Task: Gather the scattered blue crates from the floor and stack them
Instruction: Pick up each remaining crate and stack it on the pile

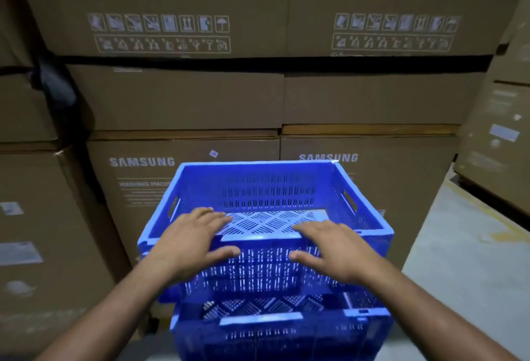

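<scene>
A blue slotted crate [258, 183] sits on top of another blue crate [263, 329], set a little further back than the lower one. My left hand [189, 243] lies over the upper crate's near rim on the left, fingers inside and thumb on the outer wall. My right hand [332, 248] lies over the same rim on the right, fingers spread across it and thumb on the outer wall. The upper crate holds nothing; its perforated floor shows. The bottom of the lower crate is cut off by the frame.
Tall stacks of brown cardboard boxes [186, 96] stand directly behind the crates and to the left [34, 217]. More boxes [499, 131] stand at the right. Grey concrete floor [459, 260] with a yellow line runs along the right.
</scene>
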The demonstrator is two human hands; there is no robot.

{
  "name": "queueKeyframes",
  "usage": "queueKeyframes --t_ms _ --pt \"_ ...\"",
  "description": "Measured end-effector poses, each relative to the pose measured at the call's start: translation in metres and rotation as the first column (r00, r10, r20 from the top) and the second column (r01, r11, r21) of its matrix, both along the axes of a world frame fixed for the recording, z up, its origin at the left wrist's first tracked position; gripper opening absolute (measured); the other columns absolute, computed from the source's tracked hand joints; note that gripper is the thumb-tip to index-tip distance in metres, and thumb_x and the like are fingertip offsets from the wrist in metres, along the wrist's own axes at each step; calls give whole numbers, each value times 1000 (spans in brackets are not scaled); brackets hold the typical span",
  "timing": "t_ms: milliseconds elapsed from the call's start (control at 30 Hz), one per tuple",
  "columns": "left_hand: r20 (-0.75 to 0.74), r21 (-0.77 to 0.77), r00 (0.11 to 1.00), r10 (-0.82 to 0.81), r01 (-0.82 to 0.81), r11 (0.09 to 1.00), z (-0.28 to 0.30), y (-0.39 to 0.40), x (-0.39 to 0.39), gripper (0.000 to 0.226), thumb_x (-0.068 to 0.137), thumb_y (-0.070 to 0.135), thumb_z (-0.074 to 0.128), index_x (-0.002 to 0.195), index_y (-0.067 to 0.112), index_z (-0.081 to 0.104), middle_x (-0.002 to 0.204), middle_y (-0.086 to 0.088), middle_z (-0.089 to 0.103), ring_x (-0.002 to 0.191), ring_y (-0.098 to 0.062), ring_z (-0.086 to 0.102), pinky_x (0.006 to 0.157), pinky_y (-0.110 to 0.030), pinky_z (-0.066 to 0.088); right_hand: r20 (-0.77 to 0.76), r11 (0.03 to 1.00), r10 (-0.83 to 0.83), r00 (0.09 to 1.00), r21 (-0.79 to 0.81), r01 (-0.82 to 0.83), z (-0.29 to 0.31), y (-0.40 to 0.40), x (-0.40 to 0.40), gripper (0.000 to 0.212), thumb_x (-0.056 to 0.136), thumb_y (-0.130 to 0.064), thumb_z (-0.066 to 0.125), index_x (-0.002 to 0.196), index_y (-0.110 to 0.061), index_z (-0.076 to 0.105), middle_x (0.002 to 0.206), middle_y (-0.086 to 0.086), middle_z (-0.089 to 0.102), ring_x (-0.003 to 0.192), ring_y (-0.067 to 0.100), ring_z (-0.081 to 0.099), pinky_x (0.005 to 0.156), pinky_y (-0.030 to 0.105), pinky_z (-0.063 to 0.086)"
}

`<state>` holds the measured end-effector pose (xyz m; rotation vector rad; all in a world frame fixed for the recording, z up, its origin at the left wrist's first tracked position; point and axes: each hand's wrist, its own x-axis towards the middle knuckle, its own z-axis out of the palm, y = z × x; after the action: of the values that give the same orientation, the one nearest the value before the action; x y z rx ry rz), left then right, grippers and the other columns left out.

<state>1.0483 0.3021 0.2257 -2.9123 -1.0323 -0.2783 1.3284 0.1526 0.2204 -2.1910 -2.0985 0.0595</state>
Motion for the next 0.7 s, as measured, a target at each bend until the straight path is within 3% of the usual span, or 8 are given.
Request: queueKeyframes --t_ms 100,167,233,333,433,533,600,700 --pt "-92 114 992 85 -74 991 -15 -2 5 97 76 88 18 153 29 26 141 6 54 131 -17 47 100 -34 41 243 975 -76 967 220 21 -20 4 -7 62 89 -72 16 122 -31 49 117 -6 66 100 23 64 74 39 50" --pt "-81 159 977 199 -185 970 -19 3 5 102 72 90 13 153 29 23 113 4 68 104 -21 63 72 -36 48 282 947 -97 954 322 1 -29 10 -1 52 89 -64 14 98 -29 51 86 -4 68 78 21 66 54 34 43" --pt "-94 194 964 247 -226 955 -20 0 9 105 67 91 -2 145 31 34 95 2 70 89 -24 66 55 -35 39 301 941 -92 949 337 -16 -30 15 4 43 92 -63 28 97 -29 54 82 -6 69 76 19 67 50 31 37" --pt "-85 216 967 240 -217 952 -22 -13 22 100 70 88 -4 133 28 45 98 -1 71 92 -27 66 56 -35 35 290 954 -133 948 295 44 -28 20 21 45 91 -68 36 109 -31 54 98 -8 71 88 23 69 57 32 36" --pt "-100 208 973 210 -186 960 -22 -16 28 79 82 82 17 127 26 48 97 -3 71 92 -28 66 59 -36 38 332 948 -159 930 315 50 -32 19 29 84 76 -83 -4 104 -28 53 90 -4 71 81 27 68 54 31 34" --pt "-94 236 977 190 -163 958 -22 -3 19 88 69 87 4 114 25 49 92 -2 71 88 -27 67 57 -35 40 341 930 -148 928 368 13 -38 13 16 97 72 -81 -21 95 -30 59 78 -4 70 69 25 67 49 30 32" --pt "-63 247 977 202 -181 952 -23 0 15 88 69 86 5 113 24 49 93 -2 71 88 -27 67 57 -35 39 351 929 -155 924 371 15 -31 9 9 83 82 -80 -5 96 -31 61 79 -4 71 69 24 67 49 31 33" --pt "-26 249 977 214 -201 947 -24 -21 24 78 85 79 25 135 23 45 110 -3 70 98 -28 66 62 -37 42 280 945 -158 947 320 63 -23 8 22 61 86 -76 23 108 -33 61 94 -3 72 85 26 68 57 33 36"
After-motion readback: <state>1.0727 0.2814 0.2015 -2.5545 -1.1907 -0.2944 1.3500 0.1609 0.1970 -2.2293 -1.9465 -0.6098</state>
